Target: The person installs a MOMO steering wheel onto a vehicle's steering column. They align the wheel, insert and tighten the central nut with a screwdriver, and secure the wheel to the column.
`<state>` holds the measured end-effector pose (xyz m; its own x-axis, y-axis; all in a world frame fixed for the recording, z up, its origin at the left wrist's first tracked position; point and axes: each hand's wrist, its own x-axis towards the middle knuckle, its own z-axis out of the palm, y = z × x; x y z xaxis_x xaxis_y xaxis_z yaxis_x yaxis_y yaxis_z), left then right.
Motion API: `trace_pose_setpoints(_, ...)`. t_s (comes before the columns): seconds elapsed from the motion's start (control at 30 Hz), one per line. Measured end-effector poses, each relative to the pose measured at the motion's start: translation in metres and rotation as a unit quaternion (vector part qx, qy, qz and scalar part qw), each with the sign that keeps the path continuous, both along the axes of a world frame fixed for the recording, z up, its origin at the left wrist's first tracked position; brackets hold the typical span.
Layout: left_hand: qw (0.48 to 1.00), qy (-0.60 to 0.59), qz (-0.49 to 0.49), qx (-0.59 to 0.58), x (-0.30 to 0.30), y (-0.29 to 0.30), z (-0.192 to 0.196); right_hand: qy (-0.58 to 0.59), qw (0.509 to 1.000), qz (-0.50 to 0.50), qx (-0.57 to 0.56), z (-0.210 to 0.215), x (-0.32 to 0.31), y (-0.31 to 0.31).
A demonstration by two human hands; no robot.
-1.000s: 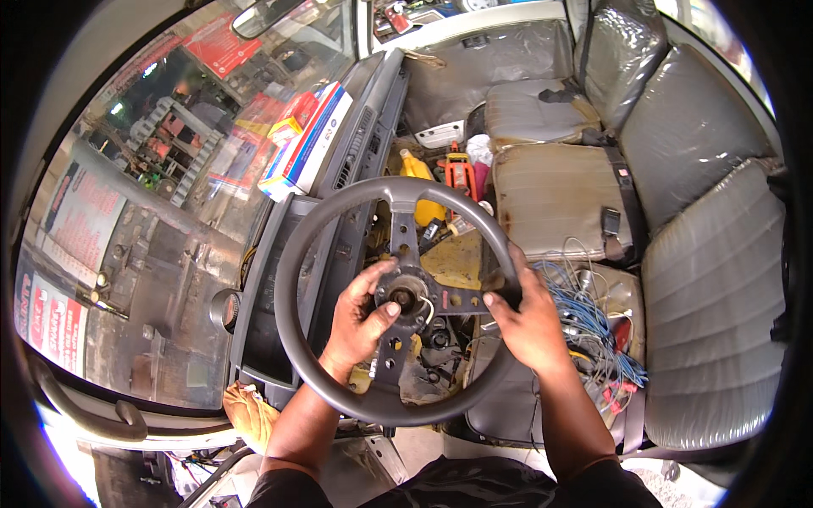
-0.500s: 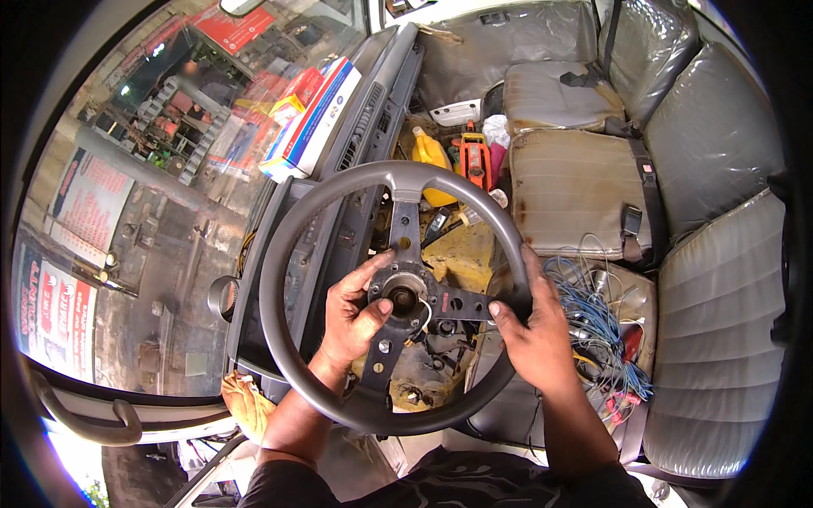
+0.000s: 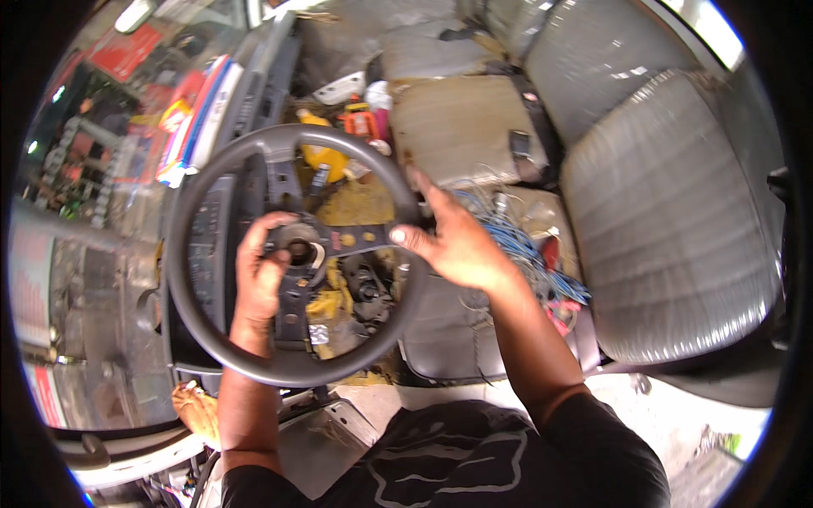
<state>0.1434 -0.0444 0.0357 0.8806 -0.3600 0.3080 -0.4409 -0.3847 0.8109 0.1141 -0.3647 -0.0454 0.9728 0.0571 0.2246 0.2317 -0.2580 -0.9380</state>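
A dark grey steering wheel (image 3: 188, 313) with flat black spokes fills the left middle of the view. My left hand (image 3: 261, 269) reaches inside the rim, its fingers and thumb curled around the left side of the round hub (image 3: 298, 249). An open hole shows at the hub's centre, with a pale wire curving beside it. On the right, my right hand (image 3: 457, 241) holds the rim; its thumb lies over the rim near the right spoke, and its fingers extend along the outer side. Blur softens the fingertips.
Tangled blue wires (image 3: 517, 245) lie on the seat beside my right forearm. A yellow jug (image 3: 324, 157) and an orange tool (image 3: 361, 124) stand in the far footwell. Boxes (image 3: 203, 123) sit by the windshield. Plastic-covered seat backs (image 3: 669, 229) rise at right.
My view has swung, so the wheel and cab appear farther left and higher. Both hands stay at about the same places on the wheel; the right fingers look straighter.
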Motion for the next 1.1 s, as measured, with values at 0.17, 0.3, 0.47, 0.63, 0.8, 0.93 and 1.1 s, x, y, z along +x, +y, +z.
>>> trace_pose_setpoints(0.17, 0.999, 0.038, 0.004, -0.027, 0.001, 0.002, -0.003, 0.035, 0.970, -0.239, 0.031, -0.035, -0.009, -0.104)
trace_pose_setpoints(0.3, 1.000, 0.003, 0.010, -0.011, 0.002, 0.002, -0.004, 0.099, 0.949, -0.286, -0.087, -0.083, -0.043, -0.138)
trace_pose_setpoints(0.47, 1.000, 0.019, 0.008, -0.010, 0.001, 0.001, -0.001, 0.143, 0.968, -0.171, -0.112, -0.130, -0.086, -0.111)
trace_pose_setpoints(0.63, 0.998, 0.020, -0.020, 0.057, 0.007, 0.004, 0.009, 0.201, 0.962, -0.122, -0.142, -0.135, -0.104, -0.098)
trace_pose_setpoints(0.8, 0.998, 0.054, -0.035, 0.004, 0.009, 0.005, 0.006, 0.188, 0.954, -0.160, -0.170, -0.127, -0.118, -0.110)
trace_pose_setpoints(0.93, 0.999, 0.029, -0.037, 0.016, 0.010, 0.006, 0.002, 0.173, 0.955, -0.156, -0.184, -0.130, -0.130, -0.109)
trace_pose_setpoints(1.1, 0.999, -0.019, -0.025, 0.018, 0.010, 0.005, -0.002, 0.190, 0.961, -0.122, -0.159, -0.138, -0.149, -0.068)
